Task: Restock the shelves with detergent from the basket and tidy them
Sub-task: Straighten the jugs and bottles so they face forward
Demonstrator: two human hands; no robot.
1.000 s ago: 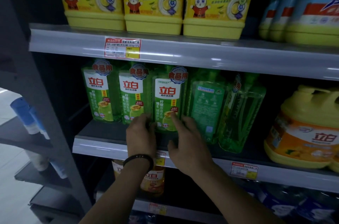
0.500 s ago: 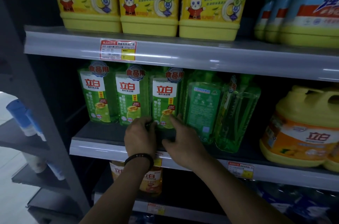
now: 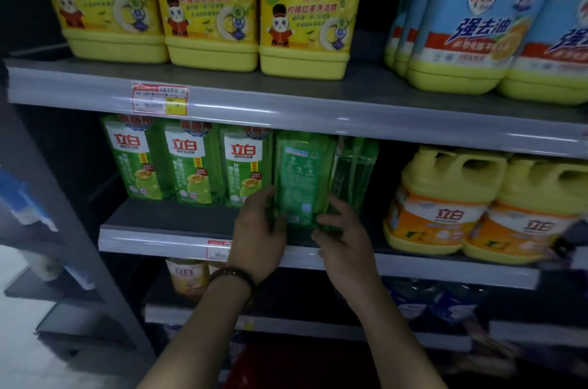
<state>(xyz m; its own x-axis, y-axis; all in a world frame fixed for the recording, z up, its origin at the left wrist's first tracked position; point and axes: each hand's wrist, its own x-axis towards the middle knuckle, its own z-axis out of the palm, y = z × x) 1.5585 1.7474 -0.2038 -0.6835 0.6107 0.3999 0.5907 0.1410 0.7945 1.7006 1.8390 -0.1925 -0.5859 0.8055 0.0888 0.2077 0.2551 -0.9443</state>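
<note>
Holding: the left hand (image 3: pixel 259 229) and the right hand (image 3: pixel 345 239) both grasp 1 reversed green bottle (image 3: pixel 302 175); the left curls round its lower left edge, and the right pinches its lower right corner.
Task item: the reversed green bottle is translucent, flat-sided plastic with its pale back label facing out. It stands upright on the middle shelf (image 3: pixel 165 220), 4th from the left in the green row.
Row to its left: 3 front-facing green bottles (image 3: pixel 191 166) of the same slab shape, with glossy white-and-green labels and red characters. They stand upright, side by side, set back from the shelf edge.
Right neighbour: an edge-on green bottle (image 3: pixel 356 172), clear green, narrow side forward, just beside the held one. Whether the 2 touch cannot be told.
Far right, same shelf: 2 orange-labelled jugs (image 3: pixel 445 197), squat and rounded, in yellow plastic with moulded handles.
Top shelf (image 3: pixel 286 102): 3 yellow jugs (image 3: pixel 210 6), blocky with stepped bases and cartoon-cat labels. Apart to the right stand blue-labelled jugs (image 3: pixel 477 22) with rounded yellow-green bodies.
Shelf fronts: smooth grey strips under a glossy clear cover. A red-and-white price tag (image 3: pixel 160 99) sits on the upper one.
Left wrist: a dark beaded bracelet (image 3: pixel 234 275).
</note>
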